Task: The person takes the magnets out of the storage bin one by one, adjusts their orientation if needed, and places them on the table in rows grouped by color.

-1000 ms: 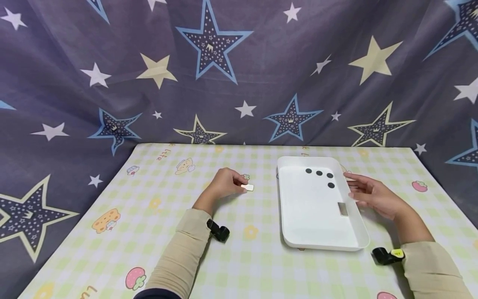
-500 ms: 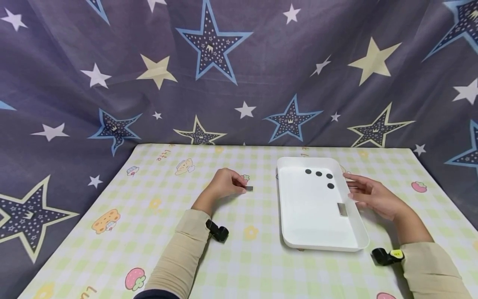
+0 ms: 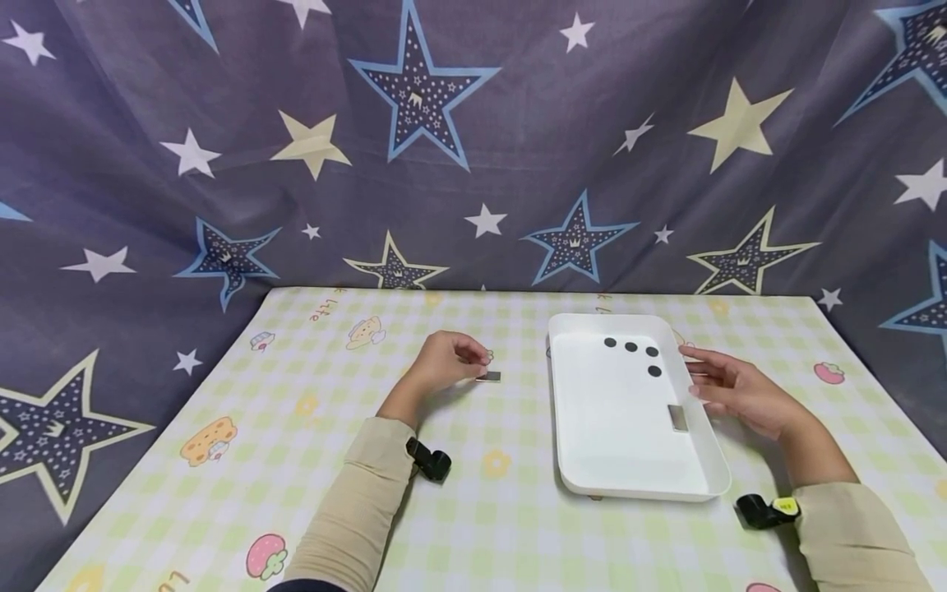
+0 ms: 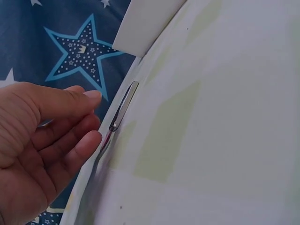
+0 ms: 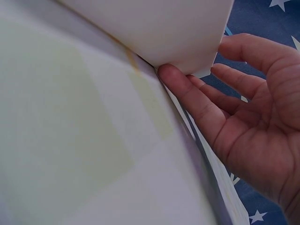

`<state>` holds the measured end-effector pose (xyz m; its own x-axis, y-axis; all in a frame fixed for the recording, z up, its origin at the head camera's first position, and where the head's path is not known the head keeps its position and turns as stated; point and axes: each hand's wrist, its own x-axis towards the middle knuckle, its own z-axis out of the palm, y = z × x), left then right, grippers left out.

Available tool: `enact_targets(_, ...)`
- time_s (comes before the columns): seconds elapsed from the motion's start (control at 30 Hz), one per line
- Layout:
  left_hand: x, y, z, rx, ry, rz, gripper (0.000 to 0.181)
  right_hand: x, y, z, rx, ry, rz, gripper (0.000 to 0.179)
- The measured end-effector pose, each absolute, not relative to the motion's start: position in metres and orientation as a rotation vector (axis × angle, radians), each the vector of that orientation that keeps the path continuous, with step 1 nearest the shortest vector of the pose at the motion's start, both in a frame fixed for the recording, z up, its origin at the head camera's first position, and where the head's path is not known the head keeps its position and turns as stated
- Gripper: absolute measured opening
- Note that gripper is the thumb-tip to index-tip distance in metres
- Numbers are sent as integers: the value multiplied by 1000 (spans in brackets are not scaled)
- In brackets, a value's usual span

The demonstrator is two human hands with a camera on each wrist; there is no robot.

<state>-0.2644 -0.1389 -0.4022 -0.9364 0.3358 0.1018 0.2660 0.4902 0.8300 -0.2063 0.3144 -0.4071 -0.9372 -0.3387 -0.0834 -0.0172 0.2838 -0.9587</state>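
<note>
The strip (image 3: 493,376) lies on the surface (image 3: 444,510), outside the tray (image 3: 614,448); its visible face has gone from bright to dark over the last second. Your left hand (image 3: 447,360) stays beside it, and the left wrist view shows thumb and fingers apart, with the strip just past their tips, so you seem to have let it go. In the tray, four discs (image 3: 631,347) and a second strip (image 3: 676,417) remain as they were. Your right hand (image 3: 750,395) keeps its parted fingers against the tray's right wall.
</note>
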Motion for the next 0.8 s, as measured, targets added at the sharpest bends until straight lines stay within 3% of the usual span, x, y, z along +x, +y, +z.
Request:
enact_targets(0.4, -262, -131, -394, 585, 2505, 1610, 31, -206, 314, -407, -324, 2285, -1701, 65)
enact_targets(0.8, -255, -110, -386, 601, 2442, 1714, 29, -206, 314, -406, -323, 2289, -1697, 65)
